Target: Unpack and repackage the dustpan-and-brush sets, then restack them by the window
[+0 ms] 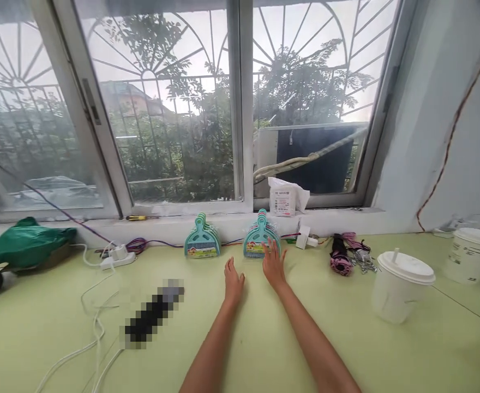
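Two upright stacks of small teal dustpan-and-brush sets with printed labels stand against the wall below the window. My right hand [273,265] has its fingers spread at the front of the right dustpan stack [254,237], covering part of the label; it is not gripping the stack. Just left of it, my left hand [234,279] hovers over or rests on the green table, fingers stretched forward and holding nothing. The left dustpan stack [202,236] stands beyond that hand, apart from it.
A pixelated dark object [152,316] and white cables lie left, near a power strip [118,258] and a green bag [25,243]. To the right are a white plug [304,239], a folded pink-and-black umbrella [341,256] and lidded white cups [401,289]. A white packet [285,199] sits on the sill.
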Tool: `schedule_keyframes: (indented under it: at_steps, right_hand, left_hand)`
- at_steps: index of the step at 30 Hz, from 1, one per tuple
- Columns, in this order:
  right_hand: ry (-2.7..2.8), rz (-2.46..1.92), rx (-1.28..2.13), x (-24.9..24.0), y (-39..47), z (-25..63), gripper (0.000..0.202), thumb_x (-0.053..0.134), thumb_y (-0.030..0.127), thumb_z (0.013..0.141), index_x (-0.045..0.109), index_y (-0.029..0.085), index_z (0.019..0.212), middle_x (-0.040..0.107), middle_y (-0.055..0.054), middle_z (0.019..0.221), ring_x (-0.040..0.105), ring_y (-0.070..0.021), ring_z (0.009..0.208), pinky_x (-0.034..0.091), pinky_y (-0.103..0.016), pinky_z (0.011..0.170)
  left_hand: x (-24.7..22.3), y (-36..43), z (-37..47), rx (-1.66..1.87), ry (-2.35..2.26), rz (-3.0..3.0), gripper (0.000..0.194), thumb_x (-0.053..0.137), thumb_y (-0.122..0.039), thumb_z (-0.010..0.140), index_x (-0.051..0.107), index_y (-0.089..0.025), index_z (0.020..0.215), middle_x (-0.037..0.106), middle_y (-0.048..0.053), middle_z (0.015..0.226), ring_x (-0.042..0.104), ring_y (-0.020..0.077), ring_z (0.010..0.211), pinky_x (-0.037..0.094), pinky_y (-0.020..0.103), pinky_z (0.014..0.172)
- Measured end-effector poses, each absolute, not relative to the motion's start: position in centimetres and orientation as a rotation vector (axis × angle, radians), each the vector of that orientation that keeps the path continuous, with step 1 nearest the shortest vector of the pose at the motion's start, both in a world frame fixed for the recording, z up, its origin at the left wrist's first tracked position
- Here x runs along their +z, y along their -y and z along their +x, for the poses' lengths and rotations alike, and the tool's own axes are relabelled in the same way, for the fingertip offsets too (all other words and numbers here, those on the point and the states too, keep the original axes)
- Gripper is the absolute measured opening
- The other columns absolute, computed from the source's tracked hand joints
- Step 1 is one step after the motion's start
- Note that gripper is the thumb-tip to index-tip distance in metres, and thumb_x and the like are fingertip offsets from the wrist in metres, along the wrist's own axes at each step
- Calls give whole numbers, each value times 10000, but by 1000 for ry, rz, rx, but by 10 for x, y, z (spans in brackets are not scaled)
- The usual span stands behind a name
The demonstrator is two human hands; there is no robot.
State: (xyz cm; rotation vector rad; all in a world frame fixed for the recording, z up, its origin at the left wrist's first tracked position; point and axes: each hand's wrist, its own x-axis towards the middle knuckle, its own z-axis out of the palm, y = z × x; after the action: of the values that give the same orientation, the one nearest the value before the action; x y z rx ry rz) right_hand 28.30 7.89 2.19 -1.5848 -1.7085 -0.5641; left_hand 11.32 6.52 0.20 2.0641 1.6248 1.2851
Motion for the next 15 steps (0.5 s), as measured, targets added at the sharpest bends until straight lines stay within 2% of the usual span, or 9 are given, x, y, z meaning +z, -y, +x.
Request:
schedule_keyframes:
  at_steps: [4, 6, 9, 11, 13, 15]
  right_hand:
    - [1897, -1547, -508, 17, -36, 261, 645, 341, 53, 807, 353, 246, 1423, 274, -79, 1541, 171, -245, 1443, -5, -617, 1125]
    - [1998, -1533, -451, 14, -12, 253, 620, 368, 55, 798, 411, 245, 1386, 286, -77, 1536, 178, -250, 1440, 16, -612, 1128]
    - [2102, -1514, -374, 9, 18, 246, 563, 381, 54, 796, 494, 246, 1313, 316, -74, 1521, 184, -250, 1436, 43, -605, 1127]
    - [2118, -1510, -338, 7, 30, 246, 528, 371, 52, 803, 532, 241, 1269, 343, -76, 1506, 193, -246, 1433, 59, -600, 1126]
    - [2108, -1515, -302, 5, 35, 247, 497, 364, 54, 809, 562, 232, 1228, 371, -82, 1486, 207, -247, 1428, 83, -597, 1124]
    - [2083, -1533, -263, 4, 35, 249, 468, 366, 60, 812, 586, 222, 1192, 393, -92, 1467, 220, -253, 1422, 112, -597, 1119]
  left_hand:
    - [24, -28, 70, 1173, -1883, 2162, 526, 504, -119, 779, 464, -190, 1298, 356, 169, 1433, 373, 293, 1319, 327, 456, 1060]
    - [37, -15, 29, 1040, -2083, 2187, 511, 570, -162, 762, 499, -196, 1267, 373, 178, 1431, 349, 335, 1331, 283, 507, 1070]
    - [47, -2, -47, 838, -2350, 2202, 650, 639, -231, 735, 428, -159, 1346, 274, 229, 1493, 197, 373, 1402, 193, 557, 1089]
    - [48, 6, -90, 674, -2496, 2039, 761, 655, -362, 734, 370, -83, 1382, 259, 298, 1478, 165, 408, 1404, 226, 568, 1058]
    - [47, 11, -118, 526, -2486, 1883, 871, 637, -515, 719, 337, -60, 1398, 349, 321, 1420, 268, 429, 1359, 282, 549, 1024]
    - [46, 14, -131, 448, -2394, 1870, 906, 613, -568, 716, 309, -78, 1414, 443, 293, 1364, 383, 407, 1296, 321, 503, 1004]
